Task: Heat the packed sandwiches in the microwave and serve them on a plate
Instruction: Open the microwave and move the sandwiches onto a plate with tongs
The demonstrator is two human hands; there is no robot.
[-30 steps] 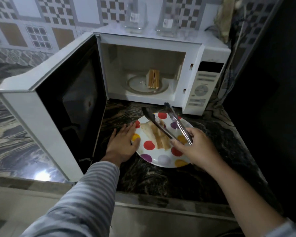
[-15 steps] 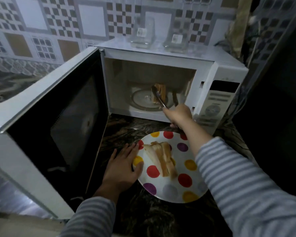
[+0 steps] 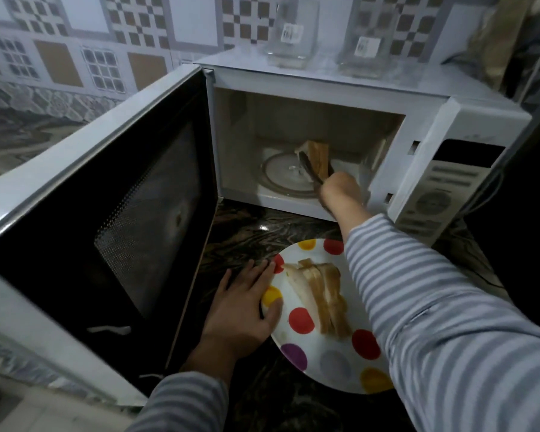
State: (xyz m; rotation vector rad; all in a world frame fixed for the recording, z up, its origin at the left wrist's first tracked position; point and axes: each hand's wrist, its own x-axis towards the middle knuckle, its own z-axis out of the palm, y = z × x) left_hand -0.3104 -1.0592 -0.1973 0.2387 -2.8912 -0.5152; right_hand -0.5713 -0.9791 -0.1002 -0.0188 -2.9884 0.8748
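Note:
The white microwave [image 3: 468, 126] stands with its door [image 3: 113, 213] swung wide to the left. Inside, a sandwich [image 3: 320, 155] stands upright on the glass turntable [image 3: 278, 176]. My right hand [image 3: 340, 190] reaches into the cavity, shut on dark tongs [image 3: 309, 169] whose jaws sit on either side of that sandwich. On the counter in front lies a white plate with coloured dots [image 3: 321, 366], with another sandwich [image 3: 320, 297] lying flat on it. My left hand [image 3: 240, 310] rests flat against the plate's left rim, thumb on the plate.
Two clear glass containers [image 3: 292, 32] [image 3: 367, 39] stand on top of the microwave. The open door blocks the counter's left side. The dark marbled counter [image 3: 262, 232] runs under the microwave; cables [image 3: 493, 188] hang at its right. A patterned tile wall is behind.
My right hand has carried the tongs from above the plate into the microwave, and their jaws now straddle the sandwich on the turntable. My left hand stays on the plate's rim.

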